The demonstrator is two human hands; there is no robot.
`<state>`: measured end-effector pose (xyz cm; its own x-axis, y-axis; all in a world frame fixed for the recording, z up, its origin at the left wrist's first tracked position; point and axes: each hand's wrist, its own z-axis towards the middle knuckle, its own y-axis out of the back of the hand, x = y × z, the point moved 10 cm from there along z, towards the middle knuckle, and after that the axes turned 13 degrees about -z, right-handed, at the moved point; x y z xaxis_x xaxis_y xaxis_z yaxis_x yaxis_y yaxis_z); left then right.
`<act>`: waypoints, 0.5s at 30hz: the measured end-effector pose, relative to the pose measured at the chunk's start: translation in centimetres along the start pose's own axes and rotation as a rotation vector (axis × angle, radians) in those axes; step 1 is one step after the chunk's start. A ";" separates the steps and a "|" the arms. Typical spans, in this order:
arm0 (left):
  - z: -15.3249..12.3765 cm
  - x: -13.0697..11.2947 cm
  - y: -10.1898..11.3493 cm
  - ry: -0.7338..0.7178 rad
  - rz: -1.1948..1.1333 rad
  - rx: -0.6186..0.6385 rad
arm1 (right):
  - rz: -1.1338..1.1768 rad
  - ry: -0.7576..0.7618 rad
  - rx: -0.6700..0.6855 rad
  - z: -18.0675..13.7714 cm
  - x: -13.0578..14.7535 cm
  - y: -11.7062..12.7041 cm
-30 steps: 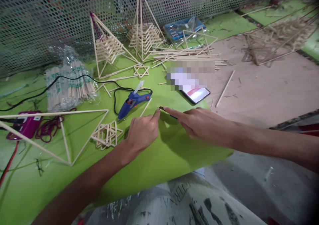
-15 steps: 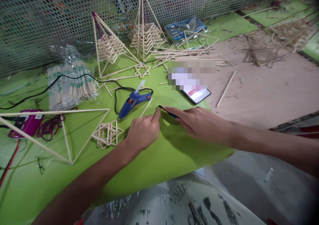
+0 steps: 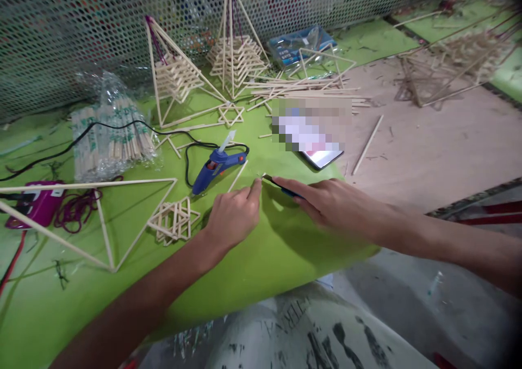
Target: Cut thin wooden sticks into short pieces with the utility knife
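My left hand (image 3: 231, 215) rests on the green sheet (image 3: 253, 260) with its fingers curled, the forefinger tip pressing down one end of a thin wooden stick (image 3: 237, 176). My right hand (image 3: 332, 205) lies beside it and grips a small blue-handled cutter (image 3: 281, 186), forefinger stretched along it; the dark blade tip meets the stick right at my left fingertip. A blue glue gun (image 3: 216, 165) lies just beyond the left hand.
A small stacked stick star (image 3: 174, 222) and a large stick triangle (image 3: 93, 216) lie left. Stick pyramids (image 3: 234, 48), a bag of sticks (image 3: 108, 137), loose sticks (image 3: 310, 91), a phone (image 3: 322, 157) and a purple device (image 3: 35, 205) sit around. Perforated metal screen behind.
The cutter tip and my right hand have pulled back slightly to the right along the sheet; my left hand stays put on the stick.
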<state>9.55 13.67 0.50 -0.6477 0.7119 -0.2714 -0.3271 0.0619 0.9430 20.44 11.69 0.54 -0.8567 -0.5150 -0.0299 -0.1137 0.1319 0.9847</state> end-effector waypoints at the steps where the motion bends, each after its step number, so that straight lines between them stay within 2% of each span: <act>1: 0.0 -0.1 -0.1 0.000 -0.007 0.012 | -0.010 0.000 0.008 0.1 0.1 0.1; 6: 0.2 0.0 -0.5 0.024 -0.030 0.071 | -0.096 0.008 0.070 0.6 0.7 0.7; 15: 0.2 0.0 -0.5 0.025 -0.062 0.054 | -0.141 0.031 0.079 1.2 0.8 0.8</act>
<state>9.84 13.81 0.06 -0.6445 0.6879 -0.3338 -0.3301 0.1435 0.9330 19.06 12.45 1.12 -0.8135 -0.5588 -0.1609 -0.2724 0.1218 0.9544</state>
